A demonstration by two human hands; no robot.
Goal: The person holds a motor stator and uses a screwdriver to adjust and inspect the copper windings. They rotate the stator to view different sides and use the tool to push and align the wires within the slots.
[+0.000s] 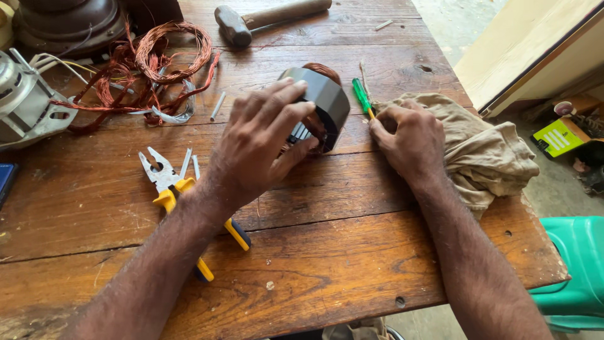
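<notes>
On the wooden bench (327, 252), the left hand (261, 148) wraps its fingers (283, 104) around a motor stator (324, 101), probably heavy, rigid and best gripped by its smooth outer shell, while the right hand (409, 141) pinches a green screwdriver (362, 97) beside it.

A dark round motor stator (324, 101) with copper windings is held on edge on the wooden desk (340, 252) by the left hand (261, 145), fingers wrapped over its top. A green-handled screwdriver (362, 96) is pinched at its shaft by the right hand (409, 141), just beside the stator. A beige cloth (484, 151) is seen under the right hand. Yellow-handled pliers (170, 186) are seen left of the left wrist. Tangled copper wire (157, 69), a hammer (264, 19) and a grey motor housing (25, 101) are noted at the far side.
</notes>
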